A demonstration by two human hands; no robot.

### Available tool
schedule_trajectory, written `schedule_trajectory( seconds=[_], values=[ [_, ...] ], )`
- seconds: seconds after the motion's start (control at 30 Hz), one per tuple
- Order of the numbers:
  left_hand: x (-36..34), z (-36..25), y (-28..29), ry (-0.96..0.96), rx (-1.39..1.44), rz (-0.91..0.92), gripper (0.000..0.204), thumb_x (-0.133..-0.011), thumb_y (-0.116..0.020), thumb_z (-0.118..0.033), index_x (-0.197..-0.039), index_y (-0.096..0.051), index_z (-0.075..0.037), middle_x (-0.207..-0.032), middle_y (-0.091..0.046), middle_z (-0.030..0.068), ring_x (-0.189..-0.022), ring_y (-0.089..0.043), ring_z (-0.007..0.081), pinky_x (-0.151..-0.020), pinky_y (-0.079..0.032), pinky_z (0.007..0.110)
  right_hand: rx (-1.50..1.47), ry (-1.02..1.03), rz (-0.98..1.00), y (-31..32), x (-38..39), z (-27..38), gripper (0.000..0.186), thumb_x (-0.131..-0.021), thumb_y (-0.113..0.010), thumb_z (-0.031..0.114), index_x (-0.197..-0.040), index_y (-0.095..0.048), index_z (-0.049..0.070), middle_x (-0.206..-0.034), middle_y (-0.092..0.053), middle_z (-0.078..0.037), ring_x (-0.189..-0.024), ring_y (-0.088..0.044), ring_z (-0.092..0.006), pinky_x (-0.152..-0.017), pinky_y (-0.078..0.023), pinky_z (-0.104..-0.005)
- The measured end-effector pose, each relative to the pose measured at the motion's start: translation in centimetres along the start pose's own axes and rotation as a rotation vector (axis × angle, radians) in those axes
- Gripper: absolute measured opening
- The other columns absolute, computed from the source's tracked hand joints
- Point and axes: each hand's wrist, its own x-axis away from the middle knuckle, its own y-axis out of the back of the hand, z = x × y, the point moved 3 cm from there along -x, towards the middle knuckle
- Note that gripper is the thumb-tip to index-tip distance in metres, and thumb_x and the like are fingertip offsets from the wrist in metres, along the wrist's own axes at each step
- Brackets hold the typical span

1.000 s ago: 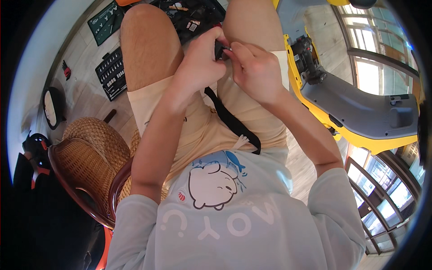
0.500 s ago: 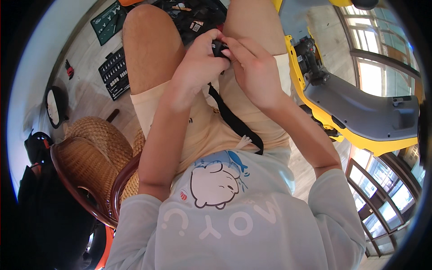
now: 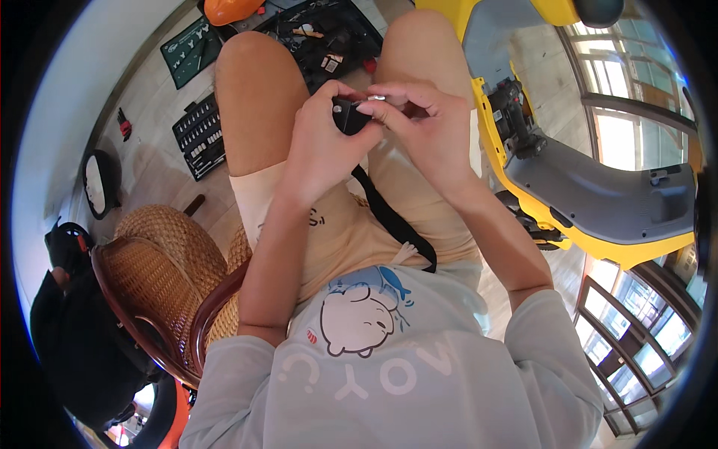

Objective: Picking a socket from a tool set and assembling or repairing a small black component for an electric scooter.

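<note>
Black part held at far centre

It is gripped by the left hand; a shiny bit is pinched by the right hand. On the pale floor, a socket set is laid far left, beyond a wicker chair; windows are seen right.

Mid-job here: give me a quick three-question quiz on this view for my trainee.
1. True or false: the left hand is empty.

2. What colours is the large panel on the picture's right?
A) red and white
B) yellow and grey
C) green and black

3. Fill in: the socket set lies open on the ____.

Key:
1. False; it holds a black part.
2. B
3. floor
</note>
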Motion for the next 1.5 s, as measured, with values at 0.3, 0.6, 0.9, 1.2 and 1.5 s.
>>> schedule_trajectory(
  seconds=[0.3,0.6,0.9,1.2,1.5],
  values=[
    [0.6,0.2,1.2,-0.281,0.263,-0.019,0.05,-0.074,-0.066,-0.002,-0.121,-0.047,-0.003,-0.102,-0.056,0.0062,-0.093,-0.056,0.013,-0.081,-0.048,0.027,0.017,0.033,-0.031,0.0,-0.1,0.9,0.013,-0.088,-0.069,0.001,-0.101,-0.071,0.0,-0.084,-0.071,-0.009,-0.068,-0.065,-0.0119,-0.06,-0.051,-0.0262],
    [0.4,-0.2,0.9,-0.159,0.318,0.083,0.024,-0.073,-0.061,-0.002,-0.097,-0.057,0.0,-0.082,-0.056,0.0023,-0.076,-0.054,0.0103,-0.069,-0.046,0.027,0.19,0.155,0.173,0.5,-0.3,1.2,0.006,-0.087,-0.066,0.002,-0.091,-0.062,0.001,-0.074,-0.059,-0.012,-0.062,-0.057,-0.0292,-0.06,-0.047,-0.037],
    [-0.1,0.5,0.1,-0.098,0.556,0.119,0.025,-0.071,-0.059,0.001,-0.095,-0.056,-0.004,-0.081,-0.054,0.0006,-0.074,-0.05,0.0067,-0.065,-0.043,0.023,0.301,0.235,0.144,0.4,0.7,2.0,0.008,-0.094,-0.06,0.008,-0.091,-0.062,0.001,-0.078,-0.066,-0.011,-0.072,-0.066,-0.0316,-0.066,-0.053,-0.039],
    [-0.7,0.0,-0.1,0.018,0.999,0.203,0.03,-0.097,-0.042,-0.025,-0.099,-0.058,0.0,-0.078,-0.057,0.0064,-0.071,-0.054,0.013,-0.065,-0.047,0.026,0.144,0.2,0.063,-0.4,0.9,0.9,0.01,-0.096,-0.059,0.006,-0.09,-0.063,0.0,-0.078,-0.069,-0.007,-0.064,-0.069,-0.0183,-0.061,-0.055,-0.0294],
    [-0.9,0.2,-0.3,0.032,0.981,0.224,0.028,-0.099,-0.04,-0.023,-0.102,-0.057,-0.001,-0.079,-0.058,0.0071,-0.073,-0.055,0.0141,-0.064,-0.048,0.027,0.091,0.093,0.071,-0.5,0.8,0.4,0.013,-0.097,-0.058,0.008,-0.088,-0.062,0.001,-0.075,-0.069,-0.007,-0.062,-0.07,-0.0179,-0.058,-0.055,-0.029]
  ],
)
